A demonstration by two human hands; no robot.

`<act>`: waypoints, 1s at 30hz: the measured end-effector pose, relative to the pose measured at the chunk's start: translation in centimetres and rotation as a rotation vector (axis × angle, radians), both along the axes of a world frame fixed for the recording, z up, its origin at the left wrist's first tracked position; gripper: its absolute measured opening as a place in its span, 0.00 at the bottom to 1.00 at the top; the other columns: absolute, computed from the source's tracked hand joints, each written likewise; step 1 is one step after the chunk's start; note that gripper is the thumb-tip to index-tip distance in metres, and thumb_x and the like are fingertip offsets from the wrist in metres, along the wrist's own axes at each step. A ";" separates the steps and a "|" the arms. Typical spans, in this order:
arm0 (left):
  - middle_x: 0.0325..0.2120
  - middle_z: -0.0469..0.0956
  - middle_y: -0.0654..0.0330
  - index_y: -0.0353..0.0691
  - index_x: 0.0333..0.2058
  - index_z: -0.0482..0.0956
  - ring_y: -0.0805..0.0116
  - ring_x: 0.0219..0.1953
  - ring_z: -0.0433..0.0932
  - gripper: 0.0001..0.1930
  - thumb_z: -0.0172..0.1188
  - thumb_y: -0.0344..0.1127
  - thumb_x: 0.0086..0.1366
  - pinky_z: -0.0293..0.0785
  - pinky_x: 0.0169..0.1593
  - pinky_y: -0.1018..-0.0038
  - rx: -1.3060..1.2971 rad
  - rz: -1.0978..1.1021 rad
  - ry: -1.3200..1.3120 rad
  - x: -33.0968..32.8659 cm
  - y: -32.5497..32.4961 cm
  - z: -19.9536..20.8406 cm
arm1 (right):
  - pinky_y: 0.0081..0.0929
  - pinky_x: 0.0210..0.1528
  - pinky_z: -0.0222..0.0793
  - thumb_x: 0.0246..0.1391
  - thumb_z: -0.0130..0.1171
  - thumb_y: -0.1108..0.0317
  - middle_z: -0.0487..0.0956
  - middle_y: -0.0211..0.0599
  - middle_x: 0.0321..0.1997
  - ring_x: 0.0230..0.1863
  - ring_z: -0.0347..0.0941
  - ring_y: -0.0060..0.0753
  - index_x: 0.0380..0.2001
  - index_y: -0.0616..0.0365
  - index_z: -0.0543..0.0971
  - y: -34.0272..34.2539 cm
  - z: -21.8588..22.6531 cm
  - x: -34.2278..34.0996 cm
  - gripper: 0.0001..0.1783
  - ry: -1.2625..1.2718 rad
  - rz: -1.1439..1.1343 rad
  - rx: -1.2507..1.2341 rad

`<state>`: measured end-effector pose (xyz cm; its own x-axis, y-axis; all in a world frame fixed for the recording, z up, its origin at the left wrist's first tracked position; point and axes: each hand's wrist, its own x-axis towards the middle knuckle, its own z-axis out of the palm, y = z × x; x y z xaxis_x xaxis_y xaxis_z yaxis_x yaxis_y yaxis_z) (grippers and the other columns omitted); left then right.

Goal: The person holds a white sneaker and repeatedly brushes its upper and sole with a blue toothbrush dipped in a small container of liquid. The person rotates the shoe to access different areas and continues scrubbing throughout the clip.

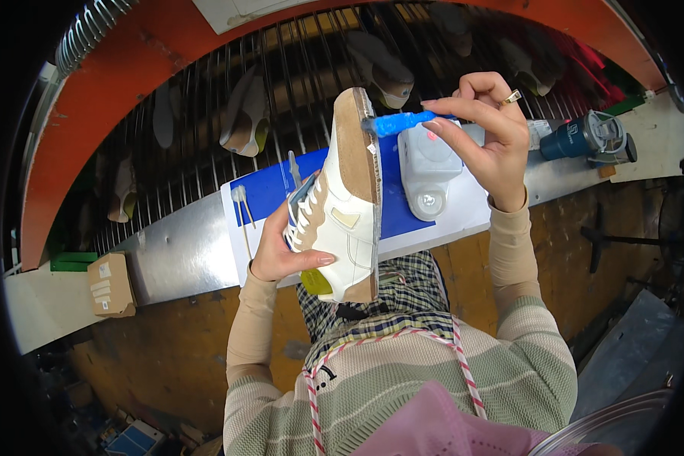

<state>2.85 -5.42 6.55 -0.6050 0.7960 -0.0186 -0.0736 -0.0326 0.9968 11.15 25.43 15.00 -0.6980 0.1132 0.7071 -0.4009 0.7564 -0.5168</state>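
A white and tan shoe upper stands upright in front of me, toe pointing away and bottom turned to the right. My left hand is closed around its heel and lace side, thumb on the white panel; its other fingers are hidden behind the shoe. Between the thumb and fingers of my right hand is a small blue-handled brush. Its dark tip touches the shoe's bottom edge near the toe. A white plastic bottle is on the table below my right hand.
Blue sheet and white paper cover part of a metal ledge. Thin sticks with pale tips lie left. A dark-blue tumbler stands right, a cardboard box far left. Behind, several shoes rest on a barred rack under an orange frame.
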 end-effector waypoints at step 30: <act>0.58 0.71 0.46 0.34 0.68 0.53 0.55 0.56 0.77 0.36 0.55 0.36 0.64 0.76 0.59 0.63 0.192 0.287 -0.443 2.5 1.3 -2.4 | 0.23 0.28 0.62 0.53 0.67 0.69 0.77 0.30 0.28 0.28 0.69 0.22 0.31 0.62 0.86 3.0 -16.3 13.0 0.07 -0.906 -0.420 -0.584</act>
<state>5.31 -4.14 4.17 -0.7653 0.6148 -0.1910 -0.4451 -0.2910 0.8469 24.16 28.41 -1.31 -0.7525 0.6006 -0.2701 0.5219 0.2937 -0.8009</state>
